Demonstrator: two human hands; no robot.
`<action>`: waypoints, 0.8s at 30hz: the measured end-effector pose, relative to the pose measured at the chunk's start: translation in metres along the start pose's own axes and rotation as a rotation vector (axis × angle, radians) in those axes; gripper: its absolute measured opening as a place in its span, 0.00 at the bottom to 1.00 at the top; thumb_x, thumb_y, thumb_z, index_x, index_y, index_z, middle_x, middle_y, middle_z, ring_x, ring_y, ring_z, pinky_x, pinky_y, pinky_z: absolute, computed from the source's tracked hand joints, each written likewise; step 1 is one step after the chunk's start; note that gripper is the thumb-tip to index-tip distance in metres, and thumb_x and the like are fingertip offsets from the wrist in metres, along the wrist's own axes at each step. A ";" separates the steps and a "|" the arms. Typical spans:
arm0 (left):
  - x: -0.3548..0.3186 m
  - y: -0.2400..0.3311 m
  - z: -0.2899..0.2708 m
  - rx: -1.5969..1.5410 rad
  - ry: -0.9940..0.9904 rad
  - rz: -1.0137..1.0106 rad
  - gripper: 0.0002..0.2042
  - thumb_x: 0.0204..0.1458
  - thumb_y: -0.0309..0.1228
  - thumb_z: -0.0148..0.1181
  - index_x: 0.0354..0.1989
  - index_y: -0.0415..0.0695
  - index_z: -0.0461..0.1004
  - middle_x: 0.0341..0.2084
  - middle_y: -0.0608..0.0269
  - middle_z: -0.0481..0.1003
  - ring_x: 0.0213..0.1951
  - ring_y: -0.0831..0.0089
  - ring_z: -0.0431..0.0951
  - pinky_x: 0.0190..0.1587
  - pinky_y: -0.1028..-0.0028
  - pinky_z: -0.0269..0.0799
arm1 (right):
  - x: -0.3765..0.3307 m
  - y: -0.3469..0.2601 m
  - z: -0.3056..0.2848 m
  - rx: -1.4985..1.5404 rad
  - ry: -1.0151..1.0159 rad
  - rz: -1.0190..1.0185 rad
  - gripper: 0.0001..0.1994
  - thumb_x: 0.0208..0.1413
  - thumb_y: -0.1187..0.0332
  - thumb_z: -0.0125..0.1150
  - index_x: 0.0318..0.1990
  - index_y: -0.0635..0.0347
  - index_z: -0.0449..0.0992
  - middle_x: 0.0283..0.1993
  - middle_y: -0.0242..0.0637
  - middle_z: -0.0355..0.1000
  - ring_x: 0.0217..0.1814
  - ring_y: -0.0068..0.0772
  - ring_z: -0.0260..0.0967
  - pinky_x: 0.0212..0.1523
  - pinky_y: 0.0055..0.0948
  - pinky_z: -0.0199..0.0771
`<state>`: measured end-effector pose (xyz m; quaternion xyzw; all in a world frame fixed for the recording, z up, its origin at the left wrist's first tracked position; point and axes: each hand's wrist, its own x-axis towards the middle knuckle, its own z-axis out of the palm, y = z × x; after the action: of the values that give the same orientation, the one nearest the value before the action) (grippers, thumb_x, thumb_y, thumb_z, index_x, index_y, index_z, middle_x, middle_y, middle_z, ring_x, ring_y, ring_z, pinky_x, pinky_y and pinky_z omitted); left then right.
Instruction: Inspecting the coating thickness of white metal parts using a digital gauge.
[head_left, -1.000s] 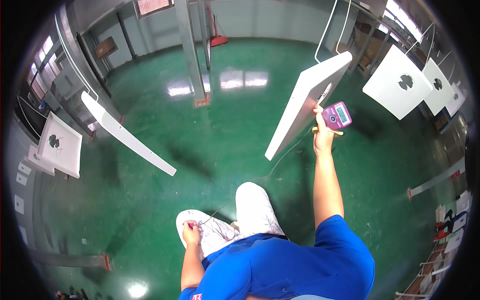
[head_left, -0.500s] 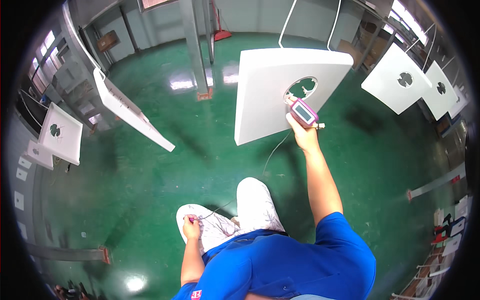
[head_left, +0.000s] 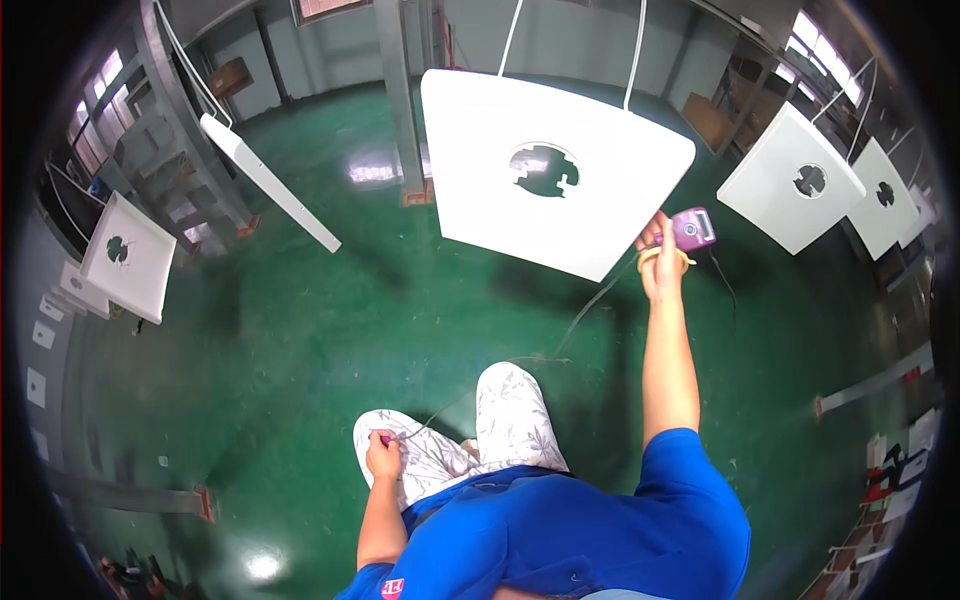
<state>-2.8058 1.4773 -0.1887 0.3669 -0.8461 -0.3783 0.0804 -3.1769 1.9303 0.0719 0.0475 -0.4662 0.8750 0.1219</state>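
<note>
A large white panel (head_left: pixel 480 190) with a round, notched cut-out hangs on two white cords in front of me. My right hand (head_left: pixel 660 250), arm stretched forward, is at its lower right edge, fingertips against the rim. At that hand is a purple handheld meter (head_left: pixel 693 229) with a small display, and a yellow band (head_left: pixel 668 260) loops round the hand. My left hand (head_left: pixel 383 457) rests on my left thigh, closed on a small purple probe (head_left: pixel 386 439). A thin grey cable (head_left: pixel 590 305) runs from the meter's side toward my lap.
More white panels hang at the right (head_left: pixel 795 180) and left (head_left: pixel 130 257); another is seen edge-on at the front left (head_left: pixel 270 183). A grey steel post (head_left: pixel 400 100) stands beyond the big panel. The green floor (head_left: pixel 270 330) has low grey beams at both sides.
My right hand has moved from beside the cut-out to the panel's right edge, carrying the meter. The panel has turned to face me more and shifted left. The left hand stays put.
</note>
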 end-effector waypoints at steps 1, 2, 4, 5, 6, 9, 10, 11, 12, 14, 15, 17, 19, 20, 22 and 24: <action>0.000 -0.002 0.002 -0.035 0.004 0.003 0.06 0.46 0.28 0.59 0.33 0.48 0.70 0.25 0.62 0.79 0.30 0.62 0.80 0.37 0.65 0.72 | 0.001 0.004 0.004 0.048 -0.043 0.057 0.25 0.63 0.52 0.52 0.60 0.59 0.63 0.54 0.33 0.69 0.58 0.30 0.65 0.58 0.36 0.61; 0.000 -0.005 0.002 -0.067 0.012 0.006 0.07 0.46 0.29 0.60 0.33 0.48 0.70 0.25 0.62 0.79 0.31 0.61 0.80 0.37 0.64 0.72 | 0.000 0.006 0.009 0.046 -0.065 0.100 0.25 0.64 0.51 0.50 0.61 0.58 0.62 0.56 0.35 0.69 0.59 0.32 0.64 0.59 0.37 0.61; 0.001 -0.012 0.004 -0.128 0.019 0.008 0.07 0.46 0.29 0.60 0.33 0.48 0.71 0.26 0.61 0.79 0.31 0.59 0.80 0.37 0.63 0.72 | 0.000 0.015 0.014 0.088 -0.136 0.140 0.25 0.64 0.51 0.49 0.62 0.58 0.61 0.57 0.38 0.68 0.61 0.34 0.64 0.60 0.38 0.61; 0.000 -0.007 0.008 -0.161 0.010 0.007 0.07 0.46 0.29 0.60 0.33 0.48 0.71 0.26 0.60 0.79 0.31 0.59 0.80 0.37 0.63 0.72 | 0.002 0.016 0.012 0.065 -0.154 0.161 0.26 0.65 0.51 0.47 0.62 0.60 0.60 0.60 0.41 0.66 0.63 0.37 0.62 0.63 0.39 0.59; 0.000 -0.003 0.011 -0.193 0.003 0.006 0.07 0.46 0.29 0.60 0.34 0.48 0.71 0.26 0.60 0.79 0.31 0.59 0.80 0.37 0.63 0.72 | 0.005 0.018 0.009 0.053 -0.157 0.145 0.26 0.65 0.51 0.47 0.62 0.61 0.60 0.60 0.42 0.65 0.63 0.38 0.62 0.63 0.40 0.59; -0.006 0.009 0.021 -0.073 0.000 0.001 0.07 0.47 0.30 0.60 0.34 0.48 0.71 0.26 0.59 0.79 0.30 0.58 0.79 0.37 0.61 0.72 | 0.008 0.021 0.005 0.038 -0.188 0.124 0.28 0.65 0.51 0.47 0.62 0.65 0.60 0.62 0.43 0.63 0.65 0.40 0.59 0.65 0.42 0.57; -0.008 0.013 0.025 -0.055 0.001 0.005 0.07 0.47 0.30 0.60 0.34 0.48 0.71 0.26 0.59 0.78 0.30 0.58 0.79 0.36 0.61 0.72 | 0.007 0.021 0.003 0.053 -0.201 0.140 0.27 0.65 0.52 0.47 0.61 0.65 0.60 0.61 0.45 0.63 0.65 0.41 0.60 0.64 0.43 0.59; -0.010 0.023 0.032 -0.025 0.012 -0.005 0.07 0.47 0.31 0.60 0.34 0.48 0.70 0.26 0.59 0.78 0.30 0.57 0.79 0.36 0.61 0.72 | 0.008 0.021 -0.002 0.067 -0.194 0.157 0.27 0.65 0.52 0.48 0.60 0.66 0.61 0.61 0.46 0.64 0.64 0.42 0.61 0.64 0.43 0.60; -0.012 0.029 0.035 -0.032 0.008 0.001 0.07 0.47 0.31 0.60 0.34 0.48 0.70 0.26 0.59 0.78 0.31 0.57 0.79 0.36 0.61 0.72 | 0.005 0.022 -0.006 0.084 -0.183 0.174 0.26 0.65 0.53 0.48 0.59 0.66 0.62 0.60 0.47 0.64 0.63 0.43 0.62 0.64 0.43 0.61; -0.017 0.041 0.044 -0.049 0.000 0.010 0.07 0.47 0.32 0.60 0.34 0.48 0.70 0.26 0.59 0.78 0.31 0.57 0.79 0.36 0.61 0.72 | -0.007 0.023 -0.007 0.111 -0.201 0.219 0.24 0.64 0.55 0.49 0.57 0.67 0.64 0.57 0.48 0.67 0.60 0.43 0.65 0.63 0.42 0.64; -0.017 0.047 0.048 -0.028 -0.001 0.003 0.07 0.47 0.32 0.60 0.34 0.48 0.70 0.26 0.60 0.78 0.31 0.57 0.79 0.37 0.61 0.72 | -0.012 0.026 -0.010 0.120 -0.246 0.240 0.23 0.65 0.56 0.49 0.56 0.67 0.65 0.56 0.48 0.67 0.60 0.43 0.65 0.63 0.42 0.64; -0.019 0.057 0.057 0.013 -0.003 -0.018 0.07 0.47 0.32 0.59 0.34 0.49 0.70 0.26 0.61 0.79 0.32 0.57 0.79 0.37 0.61 0.72 | -0.026 0.029 -0.007 0.173 -0.342 0.304 0.20 0.65 0.58 0.48 0.54 0.67 0.67 0.54 0.47 0.69 0.59 0.41 0.66 0.62 0.40 0.64; -0.019 0.057 0.059 0.031 -0.016 -0.020 0.07 0.47 0.32 0.59 0.34 0.49 0.70 0.26 0.61 0.79 0.32 0.58 0.79 0.37 0.61 0.72 | -0.044 0.029 0.007 0.150 -0.456 0.294 0.18 0.65 0.61 0.48 0.52 0.67 0.70 0.54 0.44 0.70 0.58 0.37 0.66 0.62 0.39 0.63; -0.019 0.060 0.061 0.039 -0.025 -0.017 0.07 0.47 0.31 0.59 0.34 0.50 0.70 0.26 0.61 0.79 0.32 0.58 0.80 0.38 0.61 0.72 | -0.052 0.026 0.013 0.180 -0.525 0.275 0.17 0.65 0.63 0.48 0.53 0.67 0.70 0.55 0.43 0.70 0.60 0.37 0.65 0.63 0.38 0.62; -0.024 0.066 0.068 -0.011 -0.023 -0.009 0.08 0.46 0.30 0.59 0.35 0.49 0.70 0.28 0.63 0.79 0.33 0.60 0.79 0.39 0.63 0.72 | -0.060 0.030 0.013 0.042 -0.537 0.298 0.17 0.64 0.64 0.49 0.55 0.66 0.70 0.58 0.43 0.68 0.63 0.36 0.62 0.65 0.38 0.59; -0.028 0.072 0.072 0.014 -0.035 -0.006 0.09 0.46 0.29 0.59 0.35 0.49 0.69 0.29 0.63 0.79 0.34 0.60 0.79 0.39 0.63 0.72 | -0.071 0.028 0.019 -0.100 -0.603 0.284 0.19 0.62 0.65 0.52 0.57 0.65 0.70 0.61 0.41 0.67 0.66 0.33 0.58 0.67 0.36 0.52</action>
<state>-2.8555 1.5704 -0.1842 0.3635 -0.8489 -0.3788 0.0618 -3.1165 1.8878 0.0466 0.2328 -0.5257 0.8057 -0.1424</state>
